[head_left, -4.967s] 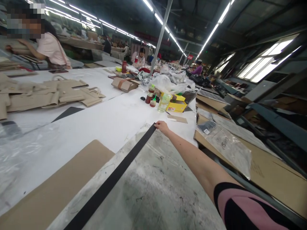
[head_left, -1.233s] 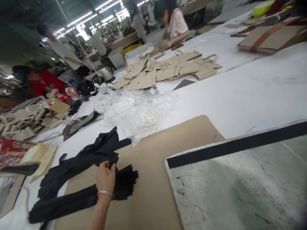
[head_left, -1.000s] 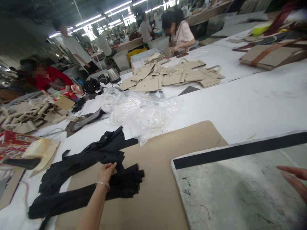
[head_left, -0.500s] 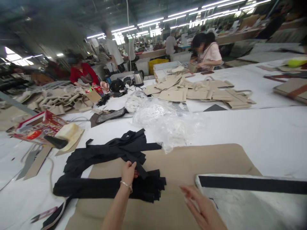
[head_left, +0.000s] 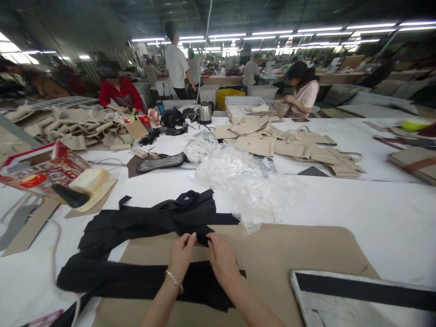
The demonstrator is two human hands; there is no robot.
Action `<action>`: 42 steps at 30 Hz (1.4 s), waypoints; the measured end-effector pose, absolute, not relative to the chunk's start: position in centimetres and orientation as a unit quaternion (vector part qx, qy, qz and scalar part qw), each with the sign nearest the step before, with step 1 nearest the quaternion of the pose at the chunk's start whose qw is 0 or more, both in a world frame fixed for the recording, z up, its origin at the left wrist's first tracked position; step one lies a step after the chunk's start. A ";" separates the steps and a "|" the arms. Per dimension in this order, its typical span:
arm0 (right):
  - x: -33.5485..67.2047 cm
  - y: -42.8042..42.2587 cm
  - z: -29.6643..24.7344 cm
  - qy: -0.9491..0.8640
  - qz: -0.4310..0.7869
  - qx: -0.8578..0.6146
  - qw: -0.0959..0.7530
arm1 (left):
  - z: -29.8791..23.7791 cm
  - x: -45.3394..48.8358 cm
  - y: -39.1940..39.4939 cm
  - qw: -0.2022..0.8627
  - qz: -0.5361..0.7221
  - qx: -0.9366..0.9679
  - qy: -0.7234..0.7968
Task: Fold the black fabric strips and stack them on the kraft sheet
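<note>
A heap of black strips (head_left: 143,222) lies across a tan cardboard sheet (head_left: 299,247) on the white table (head_left: 374,213). My left hand (head_left: 180,259), a bracelet on its wrist, pinches the end of one black strip near the heap's middle. My right hand (head_left: 221,261) pinches the same strip end right beside it, fingertips almost meeting. At the lower right a grey worn board (head_left: 340,313) carries one long black strip (head_left: 368,293) laid flat along its far edge.
Crumpled clear plastic (head_left: 245,181) lies just beyond the cardboard. Beige cut pieces (head_left: 286,143) are spread further back, a red printed box (head_left: 37,168) and a cream hat (head_left: 91,181) at left. Several people (head_left: 119,93) work at the far tables, near a kettle (head_left: 205,112).
The view swung left from the grey board to the black heap. My right hand left the long strip and came across to join my left hand on a strip end.
</note>
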State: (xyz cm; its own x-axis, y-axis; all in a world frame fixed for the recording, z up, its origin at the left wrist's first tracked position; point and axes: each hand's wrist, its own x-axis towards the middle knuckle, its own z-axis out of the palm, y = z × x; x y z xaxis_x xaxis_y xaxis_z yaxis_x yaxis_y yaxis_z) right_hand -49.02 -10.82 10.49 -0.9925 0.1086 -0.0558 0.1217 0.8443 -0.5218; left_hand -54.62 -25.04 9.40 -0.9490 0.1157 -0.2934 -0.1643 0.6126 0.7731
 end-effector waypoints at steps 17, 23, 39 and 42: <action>-59.3 -5.3 6.1 0.984 -0.144 0.040 0.093 | 7.4 -65.2 -27.5 0.059 0.018 0.164 0.984; -59.5 -5.4 6.7 0.987 -0.134 0.030 0.089 | 7.6 -65.0 -27.5 0.039 0.008 0.166 0.985; -55.6 -6.8 10.5 0.981 -0.171 -0.081 0.047 | 6.9 -63.0 -29.1 -0.011 0.080 0.207 0.975; -55.9 -7.6 12.6 0.976 -0.188 -0.104 0.046 | 7.6 -63.0 -29.1 0.000 0.113 0.237 0.965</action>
State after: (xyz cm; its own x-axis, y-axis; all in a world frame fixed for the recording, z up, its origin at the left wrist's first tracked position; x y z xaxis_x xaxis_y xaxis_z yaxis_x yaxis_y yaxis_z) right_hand -55.87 -7.63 12.59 -0.9741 -0.2201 -0.0509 -0.1854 0.9076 -0.3766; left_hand -63.04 -29.07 7.57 -0.8874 0.4579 0.0535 0.4579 0.8616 0.2190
